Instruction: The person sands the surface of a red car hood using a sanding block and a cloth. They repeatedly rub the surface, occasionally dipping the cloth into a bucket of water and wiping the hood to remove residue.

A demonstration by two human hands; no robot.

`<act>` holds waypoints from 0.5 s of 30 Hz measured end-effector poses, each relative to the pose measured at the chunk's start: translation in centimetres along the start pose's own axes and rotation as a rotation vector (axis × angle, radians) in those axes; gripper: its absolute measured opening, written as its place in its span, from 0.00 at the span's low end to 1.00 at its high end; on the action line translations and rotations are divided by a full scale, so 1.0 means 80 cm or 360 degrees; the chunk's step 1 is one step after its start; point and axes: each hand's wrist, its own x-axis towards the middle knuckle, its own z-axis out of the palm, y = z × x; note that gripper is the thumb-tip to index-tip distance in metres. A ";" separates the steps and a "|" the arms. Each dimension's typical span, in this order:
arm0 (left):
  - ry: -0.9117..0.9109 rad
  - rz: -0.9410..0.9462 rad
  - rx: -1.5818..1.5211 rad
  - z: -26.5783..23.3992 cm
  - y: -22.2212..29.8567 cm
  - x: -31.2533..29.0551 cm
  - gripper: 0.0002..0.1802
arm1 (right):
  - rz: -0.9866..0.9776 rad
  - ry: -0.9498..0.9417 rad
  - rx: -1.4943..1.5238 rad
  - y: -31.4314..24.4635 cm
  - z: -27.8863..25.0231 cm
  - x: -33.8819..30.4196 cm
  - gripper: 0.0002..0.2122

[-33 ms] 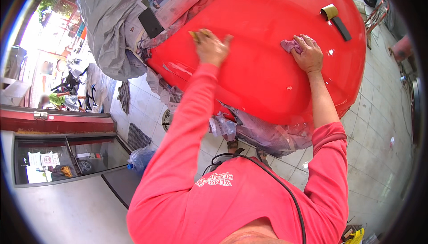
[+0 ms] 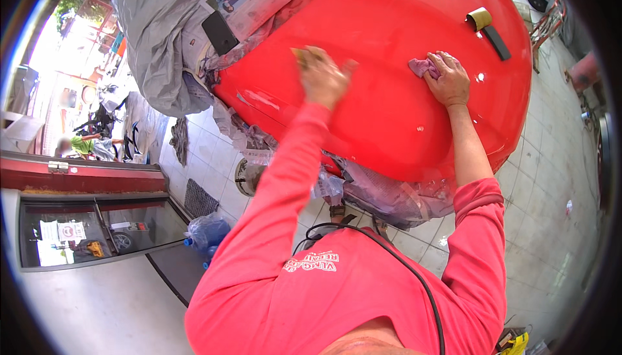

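Observation:
A glossy red car hood (image 2: 382, 121) lies in front of me under both hands. My left hand (image 2: 324, 82), somewhat blurred, presses a small yellowish piece of sandpaper (image 2: 299, 55) to the hood's left part, thumb spread out. Most of that piece is hidden beneath the fingers. Further right, my right hand (image 2: 451, 84) rests on the paint with its fingers over a bunched pink cloth (image 2: 421, 67). Beyond it, a yellow sandpaper roll (image 2: 479, 17) and a long dark sanding block (image 2: 497, 42) lie on the hood.
Grey sheeting (image 2: 162, 37) drapes the car at the left, with a black flat object (image 2: 219, 33) on it. Plastic masking (image 2: 389, 196) hangs along the near edge. Blue-capped bottles (image 2: 208, 233) stand at the lower left. A black cable (image 2: 414, 271) crosses my chest. Another person (image 2: 87, 146) is far left.
My left hand has slid to the right across the hood with the sandpaper under its fingers. The right hand and the pink cloth stay in place.

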 end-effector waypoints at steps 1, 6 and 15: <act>-0.0010 0.0284 0.0010 -0.011 0.043 -0.043 0.59 | 0.0004 -0.0004 -0.0020 0.009 0.000 -0.005 0.21; 0.0095 0.0673 -0.0377 0.021 0.009 -0.036 0.57 | -0.0018 0.0036 -0.0057 0.015 0.002 -0.008 0.21; -0.0074 0.0303 -0.0093 -0.002 0.058 -0.015 0.59 | 0.0003 0.0013 -0.0052 0.007 0.003 0.003 0.21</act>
